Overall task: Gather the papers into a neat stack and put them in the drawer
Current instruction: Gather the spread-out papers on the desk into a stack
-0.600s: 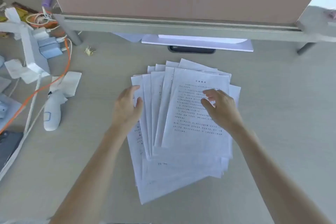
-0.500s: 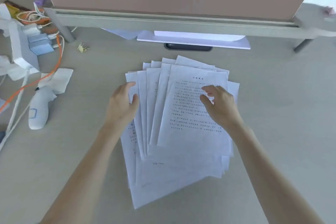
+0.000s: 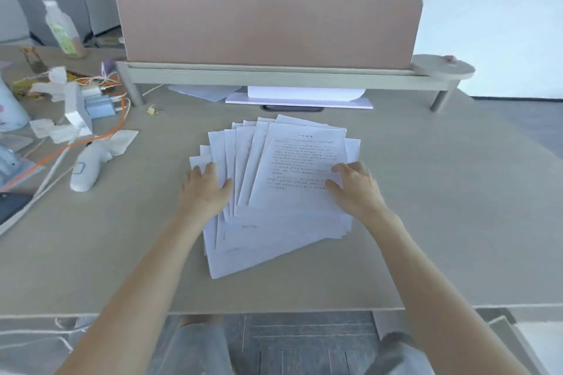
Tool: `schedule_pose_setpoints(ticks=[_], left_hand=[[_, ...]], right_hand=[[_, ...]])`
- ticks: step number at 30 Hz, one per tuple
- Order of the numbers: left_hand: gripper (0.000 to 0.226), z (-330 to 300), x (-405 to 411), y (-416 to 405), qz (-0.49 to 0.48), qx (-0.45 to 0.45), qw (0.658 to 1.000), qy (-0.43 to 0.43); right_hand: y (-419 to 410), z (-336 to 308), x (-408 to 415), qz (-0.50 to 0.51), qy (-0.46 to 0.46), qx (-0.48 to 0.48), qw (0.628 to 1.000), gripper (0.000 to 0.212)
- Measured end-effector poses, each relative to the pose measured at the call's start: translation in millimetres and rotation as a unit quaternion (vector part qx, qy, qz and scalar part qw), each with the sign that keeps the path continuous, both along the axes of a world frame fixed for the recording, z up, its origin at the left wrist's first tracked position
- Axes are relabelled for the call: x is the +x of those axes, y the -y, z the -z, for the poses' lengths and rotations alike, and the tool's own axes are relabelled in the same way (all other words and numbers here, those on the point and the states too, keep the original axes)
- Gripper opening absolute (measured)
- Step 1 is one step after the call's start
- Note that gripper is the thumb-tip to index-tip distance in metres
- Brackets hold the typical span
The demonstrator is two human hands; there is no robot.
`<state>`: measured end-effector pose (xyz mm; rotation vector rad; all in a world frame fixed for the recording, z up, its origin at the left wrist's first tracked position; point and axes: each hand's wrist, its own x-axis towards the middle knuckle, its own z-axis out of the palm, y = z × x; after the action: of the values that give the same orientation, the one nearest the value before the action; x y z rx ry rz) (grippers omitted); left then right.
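Several white printed papers [image 3: 292, 167] lie fanned out in the middle of the beige desk [image 3: 441, 207]. My left hand [image 3: 205, 190] rests flat on the fan's left edge, fingers spread. On the right side of the top sheet sits my right hand [image 3: 355, 187], its fingers curled against the paper. Neither hand has lifted a sheet. No drawer shows in this view.
A pink divider panel [image 3: 268, 24] on a raised shelf [image 3: 274, 77] closes the desk's far side, with white sheets [image 3: 298, 97] under it. Cables, an orange cord [image 3: 91, 140], tissues and a white handheld device [image 3: 86, 169] clutter the left. A bottle [image 3: 62, 29] stands far left.
The view has tilted up and back, so the divider's top and the desk's front edge now show. Both hands stay on the fan; the left hand lies flatter on its left edge.
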<state>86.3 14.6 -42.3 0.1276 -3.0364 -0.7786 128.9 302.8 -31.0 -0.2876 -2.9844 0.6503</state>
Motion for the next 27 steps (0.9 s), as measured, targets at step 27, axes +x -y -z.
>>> schedule_pose_setpoints(ticks=[27], left_hand=[[0.061,31.5,-121.0,-15.7,0.046,-0.008,0.998,-0.052]], right_hand=[[3.2,34.3,-111.4,-0.003,0.002,0.081,0.997,0.061]])
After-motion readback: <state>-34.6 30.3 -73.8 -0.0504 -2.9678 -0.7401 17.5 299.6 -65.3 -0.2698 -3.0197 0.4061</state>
